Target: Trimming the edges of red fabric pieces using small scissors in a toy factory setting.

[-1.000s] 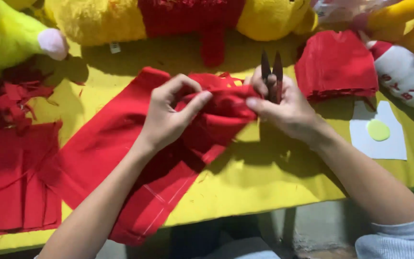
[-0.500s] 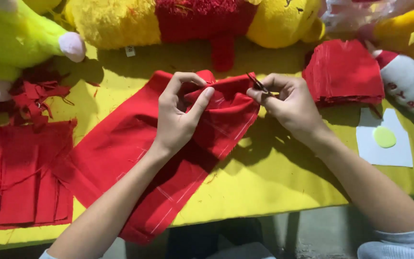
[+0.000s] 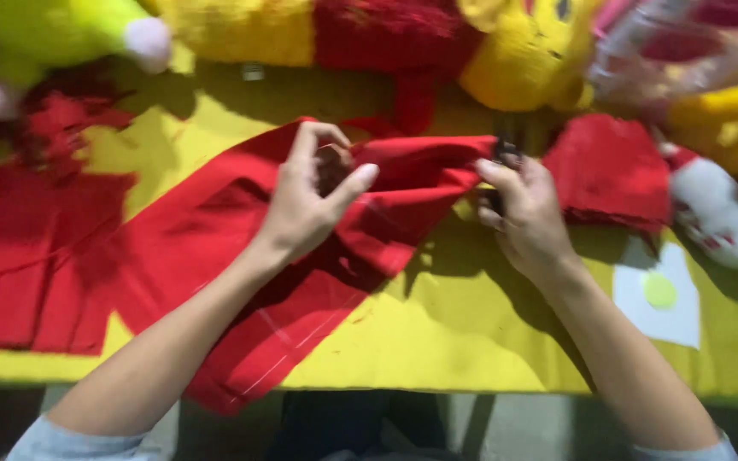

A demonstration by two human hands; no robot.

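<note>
Your left hand (image 3: 309, 201) pinches a fold of the red cloth (image 3: 215, 256), which lies across the middle of the yellow table (image 3: 437, 341). Your right hand (image 3: 523, 213) grips the cloth's far right corner together with dark scissors (image 3: 504, 152). A stack of red pieces (image 3: 612, 175) sits just right; plush toys (image 3: 523, 51) line the far edge.

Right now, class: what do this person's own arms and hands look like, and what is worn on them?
Both forearms are bare, with pale blue-grey sleeves pushed up near the elbows. The left hand and right hand wear no gloves; no rings or watch are visible.
</note>
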